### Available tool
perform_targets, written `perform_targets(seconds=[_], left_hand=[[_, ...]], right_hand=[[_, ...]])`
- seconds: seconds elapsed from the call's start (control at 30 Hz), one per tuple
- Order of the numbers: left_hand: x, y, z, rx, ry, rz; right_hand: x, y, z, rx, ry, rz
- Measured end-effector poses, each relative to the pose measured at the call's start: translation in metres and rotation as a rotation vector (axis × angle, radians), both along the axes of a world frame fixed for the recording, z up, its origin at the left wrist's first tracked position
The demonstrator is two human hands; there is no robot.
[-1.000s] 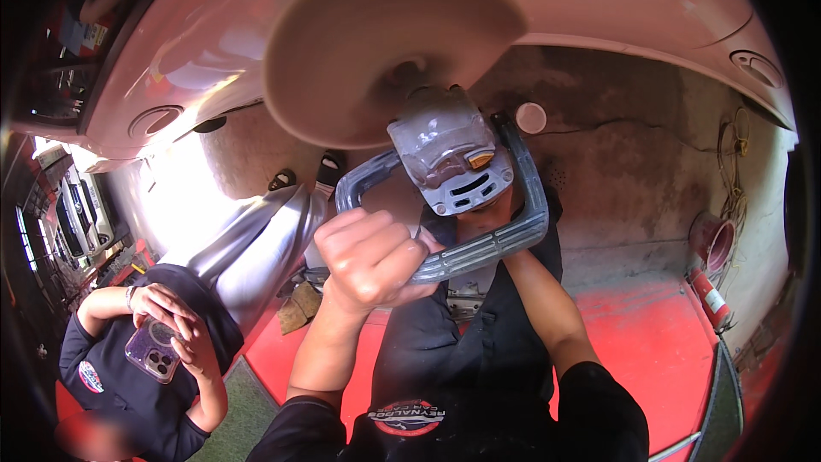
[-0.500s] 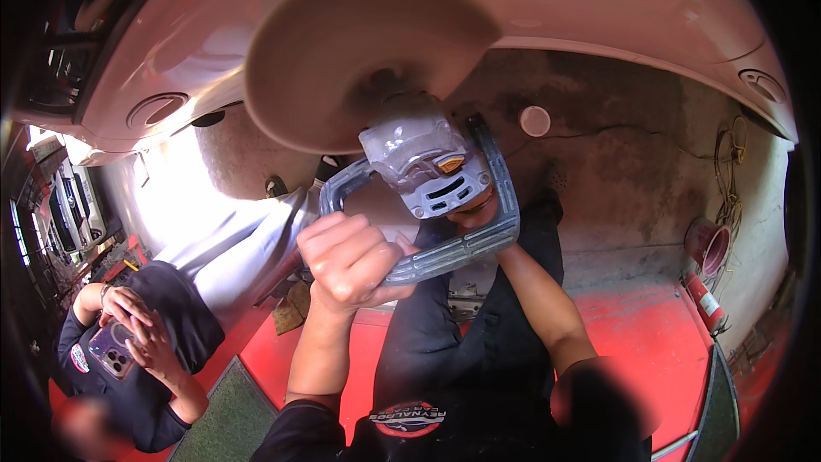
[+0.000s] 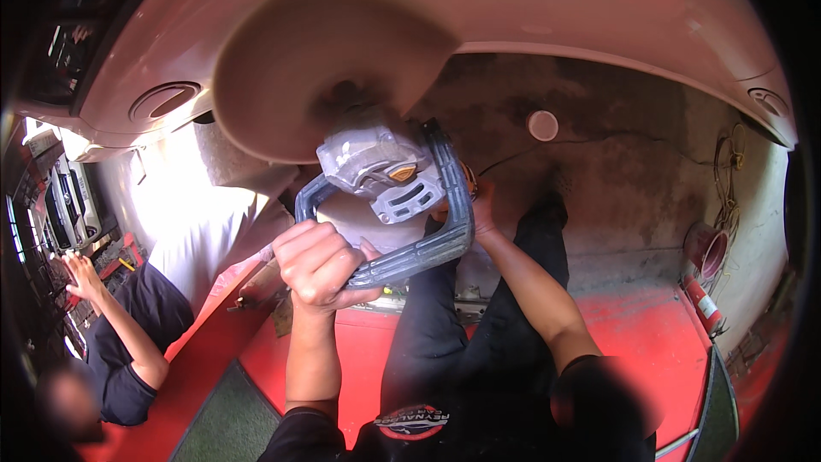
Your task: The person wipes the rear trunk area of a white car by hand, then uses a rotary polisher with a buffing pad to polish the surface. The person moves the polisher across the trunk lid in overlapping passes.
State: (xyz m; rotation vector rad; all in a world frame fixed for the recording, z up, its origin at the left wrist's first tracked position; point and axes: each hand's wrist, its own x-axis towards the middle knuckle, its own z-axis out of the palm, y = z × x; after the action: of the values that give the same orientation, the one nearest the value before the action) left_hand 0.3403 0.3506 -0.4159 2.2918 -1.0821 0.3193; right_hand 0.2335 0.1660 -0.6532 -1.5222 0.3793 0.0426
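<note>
I hold a grey rotary polisher (image 3: 380, 162) with a wide round pad (image 3: 286, 77), blurred as if spinning. The pad lies over the pale, glossy bumper (image 3: 581, 4) of a car; whether it presses on the surface I cannot tell. My left hand (image 3: 316, 267) is closed round the left corner of the dark loop handle (image 3: 415, 258). Behind that handle, my right hand (image 3: 481, 208) is wrapped round the polisher's rear body, its fingers mostly hidden.
To the left, another person in dark clothes raises a hand (image 3: 83, 276). A round white lid-like thing (image 3: 542, 126) lies on the concrete floor. A reddish bucket (image 3: 706, 248), a fire extinguisher (image 3: 703, 301) and hanging cords (image 3: 727, 175) are along the right wall.
Both my hands have carried the polisher a little to the left. The other person has shifted left, and the phone they held no longer shows.
</note>
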Motion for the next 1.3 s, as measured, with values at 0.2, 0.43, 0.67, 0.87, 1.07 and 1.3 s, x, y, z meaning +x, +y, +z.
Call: perform_targets(seconds=[0.2, 0.43, 0.67, 0.87, 1.07, 1.3], left_hand=[[-0.001, 0.006, -0.01, -0.062, 0.025, 0.017], [-0.007, 0.01, -0.021, -0.054, -0.034, 0.063], [0.003, 0.027, -0.024, -0.117, -0.03, 0.018], [0.02, 0.06, -0.005, -0.202, 0.009, -0.011], [0.027, 0.053, 0.012, -0.156, -0.068, 0.084], [0.022, -0.011, 0.037, -0.172, -0.141, 0.0]], right_hand=[[0.005, 0.005, -0.014, -0.075, -0.109, -0.05], [-0.001, 0.006, -0.032, -0.081, -0.08, -0.008], [0.012, 0.01, -0.014, -0.191, -0.102, -0.012], [0.036, 0.035, 0.032, -0.401, -0.05, 0.029], [0.038, 0.032, 0.059, -0.34, -0.149, -0.091], [0.0, -0.017, 0.087, -0.226, -0.091, -0.189]])
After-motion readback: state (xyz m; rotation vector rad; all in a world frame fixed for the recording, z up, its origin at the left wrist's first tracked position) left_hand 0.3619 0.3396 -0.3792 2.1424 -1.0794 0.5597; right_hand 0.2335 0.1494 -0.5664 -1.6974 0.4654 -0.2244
